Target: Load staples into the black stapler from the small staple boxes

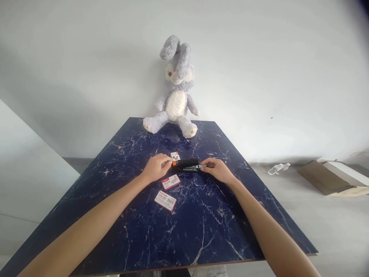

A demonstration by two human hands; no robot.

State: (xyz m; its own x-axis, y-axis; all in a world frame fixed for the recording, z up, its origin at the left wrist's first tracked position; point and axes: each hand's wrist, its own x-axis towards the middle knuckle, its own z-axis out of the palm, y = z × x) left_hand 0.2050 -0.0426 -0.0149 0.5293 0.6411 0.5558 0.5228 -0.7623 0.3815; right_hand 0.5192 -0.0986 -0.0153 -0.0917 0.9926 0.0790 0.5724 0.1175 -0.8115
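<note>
A black stapler (186, 164) with an orange end lies on the dark blue marbled table (201, 223), its metal staple track pulled out toward the right. My left hand (157, 167) is curled around the stapler's left end. My right hand (218, 169) pinches the metal track at the stapler's right end. A small white card or box (175, 156) stands just behind the left end. Two small red-and-white staple boxes (170, 182) (165, 201) lie on the table in front of my left hand.
A grey and white plush rabbit (175, 92) sits at the table's far edge against the white wall. On the floor to the right lie a clear plastic bottle (278, 168) and flattened cardboard (331, 177).
</note>
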